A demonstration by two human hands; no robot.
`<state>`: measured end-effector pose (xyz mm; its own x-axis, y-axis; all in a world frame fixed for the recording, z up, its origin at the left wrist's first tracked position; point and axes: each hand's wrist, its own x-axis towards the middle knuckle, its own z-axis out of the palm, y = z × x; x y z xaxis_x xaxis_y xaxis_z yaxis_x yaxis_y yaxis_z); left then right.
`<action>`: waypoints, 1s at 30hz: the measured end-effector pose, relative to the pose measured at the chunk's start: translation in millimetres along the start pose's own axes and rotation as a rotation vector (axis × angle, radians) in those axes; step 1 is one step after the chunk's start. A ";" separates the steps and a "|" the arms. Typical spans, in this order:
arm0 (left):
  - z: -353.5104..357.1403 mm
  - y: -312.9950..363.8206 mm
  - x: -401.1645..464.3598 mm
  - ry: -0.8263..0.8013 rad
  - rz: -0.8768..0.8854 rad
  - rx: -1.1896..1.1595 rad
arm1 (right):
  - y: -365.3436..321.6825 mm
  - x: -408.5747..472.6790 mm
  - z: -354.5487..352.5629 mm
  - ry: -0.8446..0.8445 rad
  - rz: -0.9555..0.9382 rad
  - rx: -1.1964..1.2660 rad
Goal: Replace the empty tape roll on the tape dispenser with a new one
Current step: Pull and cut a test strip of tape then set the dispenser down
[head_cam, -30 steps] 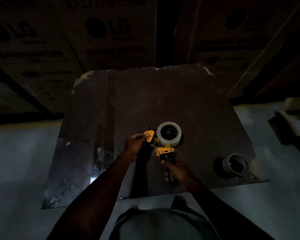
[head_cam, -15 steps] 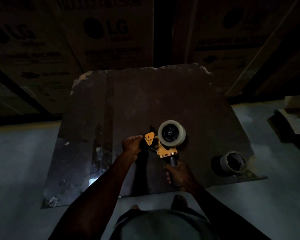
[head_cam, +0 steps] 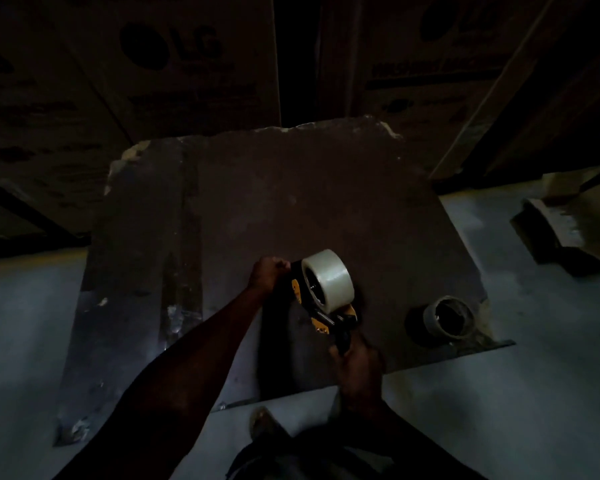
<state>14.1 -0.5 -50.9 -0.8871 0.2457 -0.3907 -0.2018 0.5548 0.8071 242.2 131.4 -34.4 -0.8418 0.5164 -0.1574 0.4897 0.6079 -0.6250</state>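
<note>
A full clear tape roll (head_cam: 329,277) sits on the hub of an orange and black tape dispenser (head_cam: 317,322), held above a dark cardboard sheet (head_cam: 291,202). My right hand (head_cam: 359,362) is closed around the dispenser's black handle, low and near me. At the dispenser's front end, left of the roll, my left hand (head_cam: 269,273) pinches something; whether that is the flap or the tape end is hidden. An empty tape core (head_cam: 449,317) lies on the sheet to the right, apart from both hands.
Large printed cardboard boxes (head_cam: 174,71) stand behind the sheet. Grey floor (head_cam: 499,410) surrounds it. A dark flat object (head_cam: 561,237) lies on the floor at the far right. My foot (head_cam: 264,422) rests at the sheet's near edge.
The dispenser has turned, so the roll shows its broad outer face instead of its open side. My left hand has closed in on the front end and the orange flap is now mostly hidden.
</note>
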 end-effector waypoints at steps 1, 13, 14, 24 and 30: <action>-0.5 -1.9 4.0 -0.018 0.039 0.120 | -2.6 -2.5 0.0 -0.013 0.016 -0.011; -2.5 -17.9 -0.7 0.189 -0.106 0.538 | -22.3 13.2 2.9 -0.218 0.247 -0.038; -2.2 -18.2 1.2 0.187 -0.101 0.532 | -21.9 12.7 4.2 -0.216 0.256 0.004; -8.2 -15.7 -3.2 0.124 -0.093 0.505 | -4.7 -20.3 1.0 -0.193 0.199 0.028; -7.6 -16.5 -11.1 0.139 -0.021 0.554 | 70.6 -70.2 11.5 -0.313 0.057 -0.325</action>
<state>24.1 -18.5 -56.5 -0.9390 0.1446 -0.3121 -0.0051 0.9014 0.4330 333.3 131.1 -76.3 -0.8148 0.3779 -0.4397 0.5414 0.7671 -0.3441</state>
